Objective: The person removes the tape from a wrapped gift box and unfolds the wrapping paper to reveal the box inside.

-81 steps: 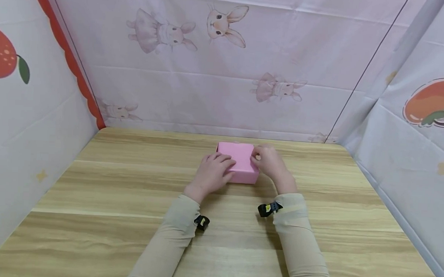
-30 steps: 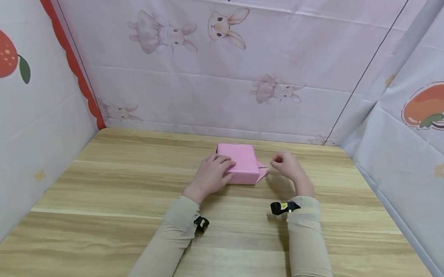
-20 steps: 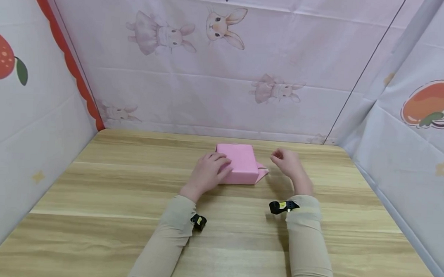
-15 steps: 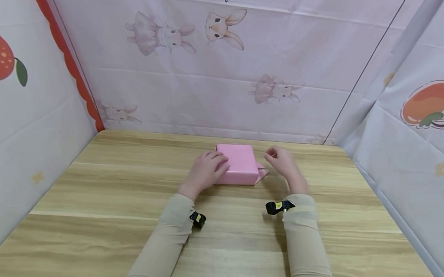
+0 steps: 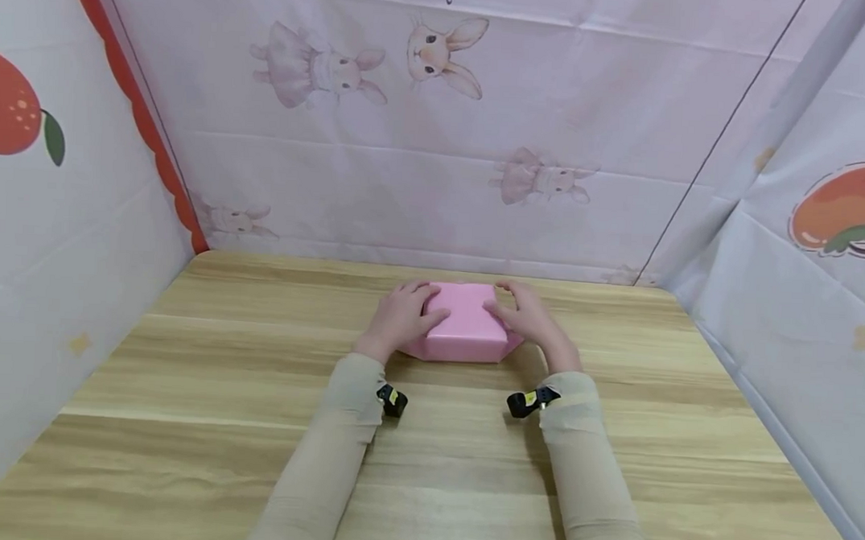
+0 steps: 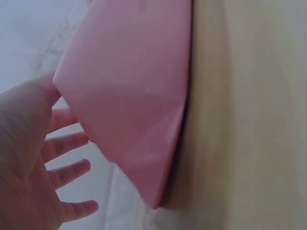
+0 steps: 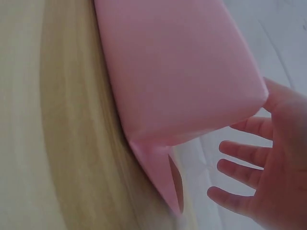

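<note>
A box wrapped in pink paper (image 5: 467, 313) lies at the back of the table. Loose pointed folds of the paper stick out at both ends: a left fold (image 6: 139, 167) and a right fold (image 7: 160, 175). At the box's left side my left hand (image 5: 399, 315) rests its thumb on the top edge, the other fingers spread and fairly straight by the end. On the right side my right hand (image 5: 535, 316) touches the top edge with its thumb. Its remaining fingers reach past the end, spread apart in the right wrist view.
The light wood-grain table (image 5: 438, 464) stretches toward me and to both sides. Behind it hangs a pale cloth wall (image 5: 378, 195) with rabbit prints, close to the box. Fruit-printed cloth walls stand at the left and right. Each wrist wears a small black camera (image 5: 533, 402).
My right hand let go of the right-hand fold, drew off, then came back to the box's right edge. My left hand slid from the top to the left side, where a fold now shows.
</note>
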`<state>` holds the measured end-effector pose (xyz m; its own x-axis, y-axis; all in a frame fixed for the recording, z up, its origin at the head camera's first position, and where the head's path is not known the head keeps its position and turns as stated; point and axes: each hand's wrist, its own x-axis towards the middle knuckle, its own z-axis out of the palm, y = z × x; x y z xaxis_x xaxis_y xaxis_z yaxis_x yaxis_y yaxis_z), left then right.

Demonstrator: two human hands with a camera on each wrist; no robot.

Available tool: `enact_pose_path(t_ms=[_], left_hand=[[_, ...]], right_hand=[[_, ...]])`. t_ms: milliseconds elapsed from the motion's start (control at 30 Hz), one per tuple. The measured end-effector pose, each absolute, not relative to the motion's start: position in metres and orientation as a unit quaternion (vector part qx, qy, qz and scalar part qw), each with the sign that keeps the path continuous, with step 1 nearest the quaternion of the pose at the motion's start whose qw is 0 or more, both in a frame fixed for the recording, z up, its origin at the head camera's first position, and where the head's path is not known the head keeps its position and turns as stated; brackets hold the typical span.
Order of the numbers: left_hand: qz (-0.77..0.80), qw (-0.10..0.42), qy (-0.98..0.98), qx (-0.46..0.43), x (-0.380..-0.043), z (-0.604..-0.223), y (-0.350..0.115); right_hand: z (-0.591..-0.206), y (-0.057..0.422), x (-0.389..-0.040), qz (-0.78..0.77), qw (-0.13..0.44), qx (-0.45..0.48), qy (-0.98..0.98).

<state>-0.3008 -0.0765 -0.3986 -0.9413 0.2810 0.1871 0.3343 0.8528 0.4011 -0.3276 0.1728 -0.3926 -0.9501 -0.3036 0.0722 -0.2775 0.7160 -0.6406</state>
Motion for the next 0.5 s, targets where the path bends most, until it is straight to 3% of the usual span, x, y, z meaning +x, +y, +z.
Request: enact_pose_path(t_ms=[300,500], left_hand=[[-0.251,-0.002,-0.950,-0.185,-0.323,-0.388,-0.081],[-0.322,-0.050,-0.926,-0.190,-0.328,-0.381,-0.082]], right_hand=[[-0.393,0.167,-0.343,-0.284,0.024,-0.225,0.932],[-0.390,0.166,-0.345,-0.308,0.037,-0.213,0.926]])
